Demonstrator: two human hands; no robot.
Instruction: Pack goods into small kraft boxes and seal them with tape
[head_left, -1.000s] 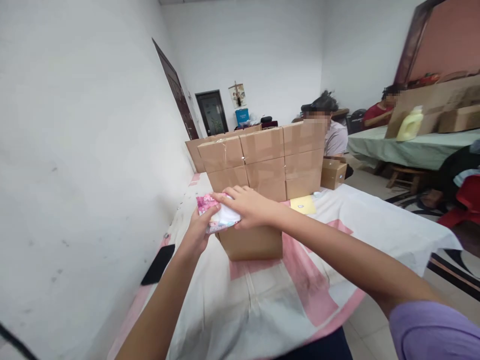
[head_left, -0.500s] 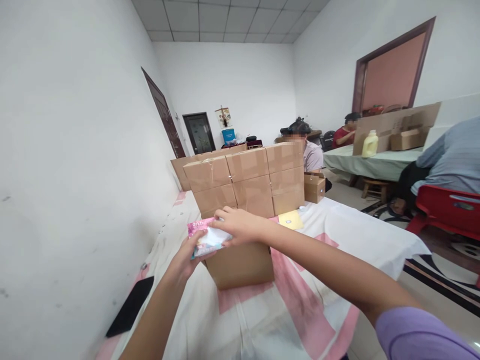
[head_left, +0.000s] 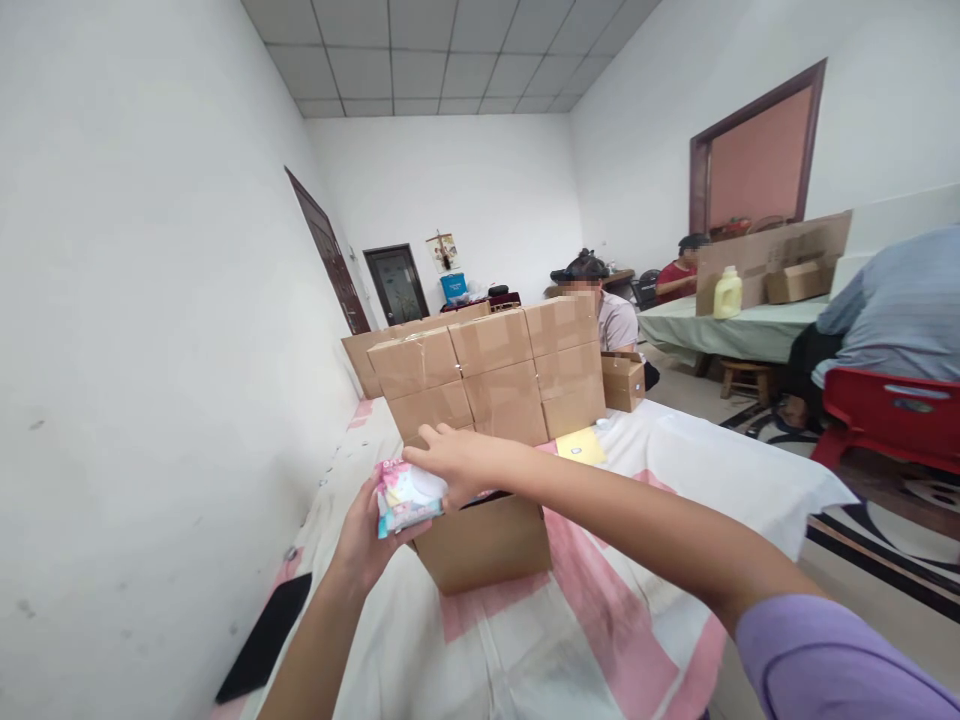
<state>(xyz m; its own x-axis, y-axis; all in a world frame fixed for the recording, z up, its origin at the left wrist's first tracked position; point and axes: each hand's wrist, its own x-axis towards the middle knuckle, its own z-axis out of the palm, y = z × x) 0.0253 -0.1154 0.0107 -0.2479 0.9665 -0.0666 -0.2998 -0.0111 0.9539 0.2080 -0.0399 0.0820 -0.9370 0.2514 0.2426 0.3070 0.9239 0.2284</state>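
Observation:
My left hand [head_left: 361,535] is closed around the left side and underside of a small, soft plastic packet [head_left: 411,495] printed in pink, white and light blue. The packet is held tilted above the left rim of an open cardboard box [head_left: 486,550]. My right hand [head_left: 459,465] reaches across from the right, its fingers at the packet's top and right edges. It covers part of the box opening, so the contents are mostly hidden. Directly behind the box stands a stacked wall of taped cartons [head_left: 499,385].
A white and pink cloth covers the table [head_left: 675,480]. A black flat object [head_left: 264,638] lies by the left wall. Right of the cartons are a yellow paper [head_left: 580,447] and a small open carton [head_left: 622,382]. A person [head_left: 616,322] sits behind; others sit near a green-covered table [head_left: 675,330].
The packet has tilted and turned in my left hand, showing more of its face. My right hand has shifted towards its right edge. The camera view has tipped slightly upward.

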